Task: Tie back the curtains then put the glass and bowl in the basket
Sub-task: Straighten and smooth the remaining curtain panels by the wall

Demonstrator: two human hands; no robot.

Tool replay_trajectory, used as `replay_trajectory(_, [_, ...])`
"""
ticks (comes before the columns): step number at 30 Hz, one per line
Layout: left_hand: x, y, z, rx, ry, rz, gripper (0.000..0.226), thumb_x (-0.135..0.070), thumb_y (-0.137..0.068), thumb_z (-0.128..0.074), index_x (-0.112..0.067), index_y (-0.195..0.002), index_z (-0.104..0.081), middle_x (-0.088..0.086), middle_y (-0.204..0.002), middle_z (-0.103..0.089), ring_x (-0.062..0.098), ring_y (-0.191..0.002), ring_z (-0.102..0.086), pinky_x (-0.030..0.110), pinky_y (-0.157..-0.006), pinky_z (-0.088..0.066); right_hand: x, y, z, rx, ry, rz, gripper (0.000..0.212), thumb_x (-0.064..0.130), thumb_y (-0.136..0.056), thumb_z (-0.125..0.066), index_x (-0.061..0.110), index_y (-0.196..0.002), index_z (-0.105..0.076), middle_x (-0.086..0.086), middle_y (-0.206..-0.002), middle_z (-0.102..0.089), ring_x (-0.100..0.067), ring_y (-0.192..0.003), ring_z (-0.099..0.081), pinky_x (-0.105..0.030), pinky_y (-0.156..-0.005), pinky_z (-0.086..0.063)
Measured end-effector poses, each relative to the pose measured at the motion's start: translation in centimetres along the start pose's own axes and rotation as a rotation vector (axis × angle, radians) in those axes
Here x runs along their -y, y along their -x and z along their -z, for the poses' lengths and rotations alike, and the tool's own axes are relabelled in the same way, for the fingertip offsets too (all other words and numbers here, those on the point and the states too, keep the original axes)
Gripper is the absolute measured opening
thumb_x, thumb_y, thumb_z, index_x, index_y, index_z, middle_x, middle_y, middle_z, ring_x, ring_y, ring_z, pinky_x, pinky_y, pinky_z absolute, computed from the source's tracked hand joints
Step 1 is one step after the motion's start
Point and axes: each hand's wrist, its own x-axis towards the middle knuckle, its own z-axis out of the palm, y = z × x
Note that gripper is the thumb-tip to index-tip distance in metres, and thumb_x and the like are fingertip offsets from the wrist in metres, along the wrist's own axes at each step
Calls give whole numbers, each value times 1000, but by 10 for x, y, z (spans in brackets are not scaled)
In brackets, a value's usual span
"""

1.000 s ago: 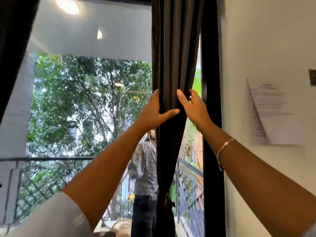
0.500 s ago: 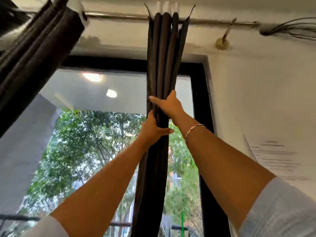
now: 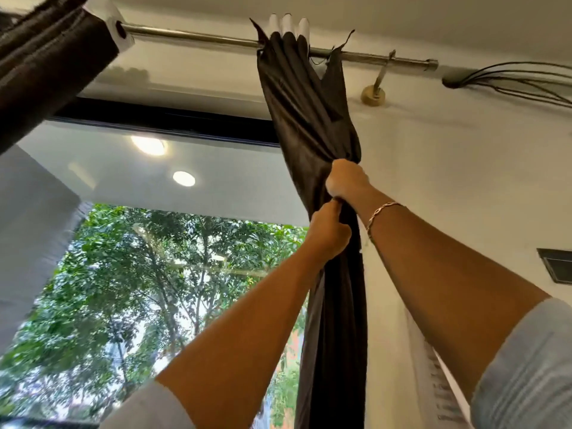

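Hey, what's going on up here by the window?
A person is reaching up with both hands to bunch the dark curtain at the window's right edge. The right hand grips the gathered fabric, and the left hand grips it just below. The curtain hangs from a metal rod. A second curtain is bunched at the upper left. Nothing is tied round the held curtain yet.

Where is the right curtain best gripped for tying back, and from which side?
Grip the curtain at its bunched neck below the rod, where the folds narrow into one bundle a hand can circle. Come from the room side, since the wall lies close on its right. The right hand and the left hand grip it there.
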Motion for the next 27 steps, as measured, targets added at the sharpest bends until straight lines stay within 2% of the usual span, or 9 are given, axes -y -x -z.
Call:
replay_trajectory(4, [-16,1,-35,75,3,-44,57,14,-76,-39,-2,-131,-43,20,-121,-55,36,-106,-56,26,-65,-41,-46,3,14,-63,-8,-113,33,9,-95,-42,-4,-125,-49,-24,-133,-48,-39,-124,-44,-39,-101,-37])
replay_trajectory(8, [-17,13,-66,119,70,-26,53,14,-77,-39,0,-127,-43,23,-117,-58,45,-101,-56,43,-73,-47,-76,15,10,-121,6,-71,32,10,-92,-44,-1,-122,-50,-23,-131,-49,-38,-121,-45,-37,-97,-39])
replay_trajectory(10, [-14,21,-75,71,87,-19,47,13,-78,-39,1,-123,-44,24,-112,-59,43,-99,-56,38,-69,-44,-79,20,7,-125,18,1,35,9,-90,-45,2,-124,-48,-23,-130,-48,-38,-121,-45,-37,-96,-38])
replay_trajectory(16, [0,37,-75,-108,23,-54,47,11,-80,-41,-1,-126,-44,21,-114,-59,37,-98,-56,18,-56,-25,-66,30,-12,-85,-55,121,75,6,-90,-44,24,-150,-1,-26,-126,-47,-37,-104,-53,-36,-86,-41])
replay_trajectory(18, [9,40,-72,-108,-67,-96,48,10,-80,-42,1,-128,-42,19,-130,-51,37,-111,-51,19,-64,-29,-65,35,-19,-156,-72,117,85,5,-89,-47,22,-148,11,-25,-119,-49,-31,-86,-54,-32,-76,-40])
replay_trajectory(20, [20,43,-71,-61,-180,-129,58,8,-82,-42,1,-138,-30,17,-149,-29,35,-135,-30,28,-93,-37,-67,39,-27,-171,-87,103,86,10,-90,-50,19,-148,13,-25,-127,-44,-32,-94,-56,-32,-82,-43])
replay_trajectory(22, [31,49,-69,-14,-346,-171,67,0,-87,-42,1,-146,-11,17,-156,-6,33,-144,4,34,-117,-10,-71,43,-34,-163,-97,84,82,24,-93,-50,17,-148,11,-26,-142,-31,-38,-120,-47,-36,-99,-40])
replay_trajectory(24, [40,56,-67,-2,-467,-205,68,-16,-94,-40,-1,-147,-1,20,-155,6,32,-143,17,36,-116,6,-76,49,-39,-146,-71,80,80,39,-94,-46,17,-148,9,-25,-152,-14,-38,-138,-24,-41,-112,-26])
replay_trajectory(27, [44,68,-58,29,-476,-184,73,-41,-96,-36,-8,-148,5,19,-155,13,31,-142,19,39,-116,4,-82,65,-38,-105,10,101,80,51,-93,-39,19,-148,9,-22,-155,2,-33,-145,1,-41,-117,-8])
